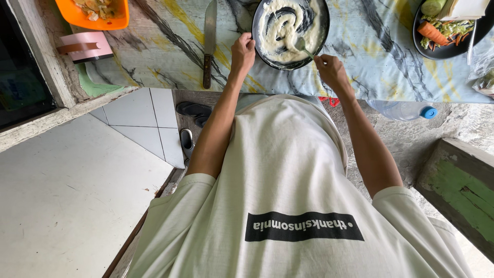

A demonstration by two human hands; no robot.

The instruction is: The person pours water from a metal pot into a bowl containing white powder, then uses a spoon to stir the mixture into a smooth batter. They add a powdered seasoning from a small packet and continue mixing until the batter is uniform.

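Note:
A black bowl [260, 47] of white batter stands on the marbled tabletop [370, 56]. My left hand [243, 51] grips the bowl's near left rim. My right hand [329, 69] holds a metal spoon [302, 46] by its handle, and the spoon's head sits in the batter at the bowl's right side. The batter shows swirl marks, with dark bowl surface showing through in places.
A large knife [209, 36] with a wooden handle lies left of the bowl. An orange tray [77, 18] and a pink container [87, 46] sit at far left. A dark plate [419, 36] with carrot and vegetable scraps is at right. A plastic bottle [406, 109] and sandals [193, 109] lie on the floor.

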